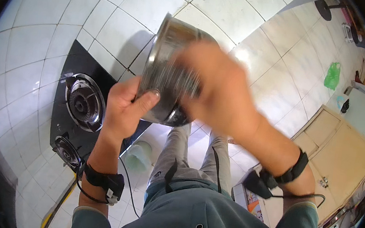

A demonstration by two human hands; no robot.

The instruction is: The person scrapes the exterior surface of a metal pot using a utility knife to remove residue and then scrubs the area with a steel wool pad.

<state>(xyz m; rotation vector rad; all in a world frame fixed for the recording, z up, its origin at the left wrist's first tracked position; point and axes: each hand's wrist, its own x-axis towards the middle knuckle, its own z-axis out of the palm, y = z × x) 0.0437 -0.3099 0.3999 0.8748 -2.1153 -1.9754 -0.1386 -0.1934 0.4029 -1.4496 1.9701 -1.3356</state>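
Observation:
Tilted on its side, a stainless steel pot (165, 58) is held up before me, with streaks and dark stains on its outer wall. My left hand (126, 104) grips its lower left edge, thumb pressed on the outside. Blurred by motion, my right hand (215, 87) is curled against the pot's outer wall. Whether something lies under its fingers cannot be told. The pot's inside is turned away from view.
At the left, a black gas stove (112, 83) with two burners sits by the tiled wall (32, 48). Below it on the floor stands a pale green bin (139, 156). To the right are a wooden cabinet (342, 147) and a green plastic bag (332, 76). Cables hang from both wrist straps.

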